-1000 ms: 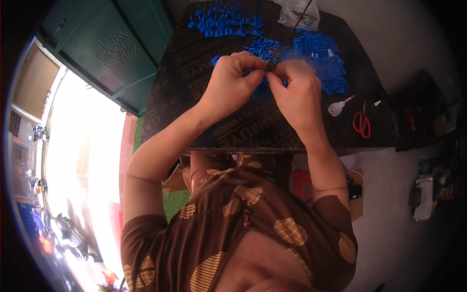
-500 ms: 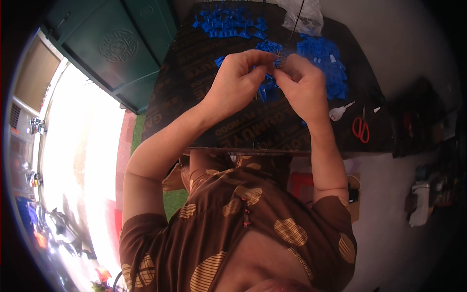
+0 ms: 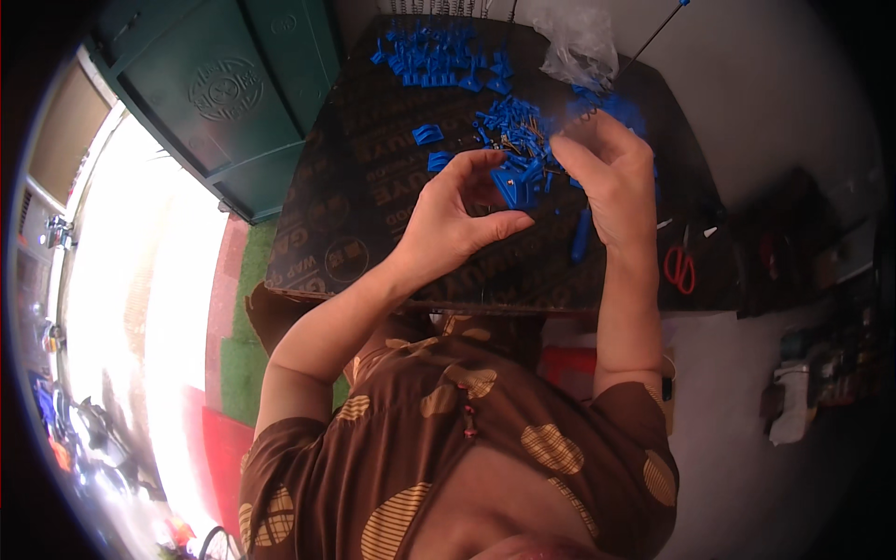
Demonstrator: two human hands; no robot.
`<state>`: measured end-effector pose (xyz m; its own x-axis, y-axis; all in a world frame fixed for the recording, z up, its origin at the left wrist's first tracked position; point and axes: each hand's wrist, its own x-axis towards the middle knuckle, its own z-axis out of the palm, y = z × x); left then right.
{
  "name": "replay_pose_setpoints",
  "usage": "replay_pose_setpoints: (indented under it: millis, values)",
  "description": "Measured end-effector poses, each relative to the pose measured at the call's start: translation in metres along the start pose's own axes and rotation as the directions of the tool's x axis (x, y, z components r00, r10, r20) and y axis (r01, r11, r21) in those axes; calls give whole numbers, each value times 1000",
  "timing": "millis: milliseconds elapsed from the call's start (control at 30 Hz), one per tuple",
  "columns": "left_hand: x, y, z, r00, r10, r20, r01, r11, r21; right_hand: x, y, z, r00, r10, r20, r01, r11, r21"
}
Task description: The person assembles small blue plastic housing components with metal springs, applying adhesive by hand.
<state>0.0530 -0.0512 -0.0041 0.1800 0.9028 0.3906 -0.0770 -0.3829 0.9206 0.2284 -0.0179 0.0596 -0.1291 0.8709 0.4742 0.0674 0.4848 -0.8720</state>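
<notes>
My left hand [image 3: 453,210] is over the dark table with thumb and fingers spread apart. Between its fingertips and thumb sits a blue wedge-shaped plastic part [image 3: 515,190] with a small metal spot; I see no firm grip on it. To the right, my right hand [image 3: 618,177] is closed in a pinch on a thin black rod [image 3: 649,42] with a blue tip and a dark coil spring [image 3: 585,119] at its lower end. A pile of small blue parts and screws [image 3: 516,129] lies just beyond both hands.
Blue pieces [image 3: 437,61] cover the back left, and a crumpled clear bag [image 3: 579,42] lies at the back. Two blue curved parts [image 3: 427,134] are left of the pile. A blue handle [image 3: 581,235] and red-handled scissors [image 3: 679,269] are at right. A green metal door [image 3: 224,89] stands left.
My hands, earlier together around the coil spring, have separated. The right hand has moved right with the rod, which now tilts right. The left hand has dropped nearer, beside the blue part.
</notes>
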Motion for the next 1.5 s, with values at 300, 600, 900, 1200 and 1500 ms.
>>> replay_pose_setpoints:
  millis: [300,600,900,1200,1500]
  values:
    - [-6,2,4,996,-71,-54,56,968,-244,3,-14,9,997,-25,72,28,999,-43]
    - [-9,7,-7,997,-83,-5,76,933,-351,12,-26,13,988,-13,157,13,1000,2]
    - [-9,13,-10,996,-86,7,82,928,-362,17,-25,12,975,40,220,-66,991,114]
    - [-9,14,-12,996,-82,24,85,930,-358,19,-20,13,963,46,265,-109,967,230]
    - [-9,13,-14,994,-99,46,109,914,-390,20,-15,10,961,49,271,-115,966,232]
